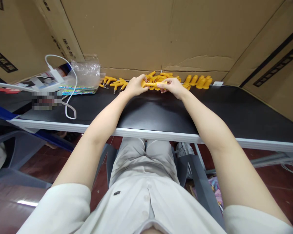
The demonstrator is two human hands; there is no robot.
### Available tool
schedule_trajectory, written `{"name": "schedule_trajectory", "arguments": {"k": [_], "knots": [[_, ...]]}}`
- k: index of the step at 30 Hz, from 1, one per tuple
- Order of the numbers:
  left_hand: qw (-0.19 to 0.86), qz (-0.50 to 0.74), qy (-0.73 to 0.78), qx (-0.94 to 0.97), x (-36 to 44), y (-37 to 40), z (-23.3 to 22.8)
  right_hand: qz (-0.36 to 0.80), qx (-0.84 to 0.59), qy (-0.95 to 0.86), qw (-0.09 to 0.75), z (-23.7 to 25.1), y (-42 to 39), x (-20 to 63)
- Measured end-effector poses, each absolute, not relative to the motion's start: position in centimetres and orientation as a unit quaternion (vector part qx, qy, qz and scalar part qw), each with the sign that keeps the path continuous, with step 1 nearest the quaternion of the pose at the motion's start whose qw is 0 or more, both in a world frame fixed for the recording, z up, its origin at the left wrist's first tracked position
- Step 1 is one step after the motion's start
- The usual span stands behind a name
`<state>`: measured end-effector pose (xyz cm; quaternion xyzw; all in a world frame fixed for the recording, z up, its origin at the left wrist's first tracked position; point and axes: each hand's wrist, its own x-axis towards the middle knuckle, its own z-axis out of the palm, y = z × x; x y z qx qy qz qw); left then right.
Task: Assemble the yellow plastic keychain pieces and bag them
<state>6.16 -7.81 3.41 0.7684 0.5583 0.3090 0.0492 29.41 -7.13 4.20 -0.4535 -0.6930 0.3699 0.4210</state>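
Both arms stretch forward over the black bench [161, 110] toward its far edge, forearms bare and converging so the hands nearly meet. The left hand [135, 86] is curled, fingers folded around one end of a yellow plastic piece [155, 84]; the right hand [172, 87] pinches the other end between thumb and fingertips. Each grip is closed on the piece, which is lifted just above the bench surface, between the two hands.

The piece is slim, bright yellow and rod-like, with what looks like a ribbed or bumpy surface; finer detail is too small to tell. Its long axis runs left to right, roughly level and parallel to the bench's far edge.

Just behind it lies a pile of similar yellow pieces [161, 76], with more yellow pieces with metal clips [112, 82] to the left and a row of yellow caps [200, 82] to the right, all against the cardboard wall [146, 32].
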Motion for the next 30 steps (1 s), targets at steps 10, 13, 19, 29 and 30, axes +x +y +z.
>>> {"name": "schedule_trajectory", "arguments": {"k": [10, 13, 19, 29, 30], "knots": [[0.063, 0.319, 0.556, 0.765, 6.4, -7.9, 3.6, 0.443, -0.459, -0.655, 0.405, 3.7, -6.3, 29.7], [0.068, 0.327, 0.548, 0.767, 6.3, -7.5, 3.5, 0.413, -0.446, -0.673, 0.421, 3.2, -5.8, 29.8], [0.064, 0.334, 0.541, 0.769, 6.0, -6.8, 3.1, 0.374, -0.414, -0.697, 0.450, 3.0, -5.6, 29.6], [0.036, 0.330, 0.547, 0.768, 6.0, -6.9, 2.8, 0.402, -0.464, -0.642, 0.460, 3.5, -6.3, 28.8], [0.034, 0.329, 0.551, 0.766, 6.1, -7.1, 2.9, 0.412, -0.462, -0.636, 0.460, 3.6, -6.4, 28.8]]}}
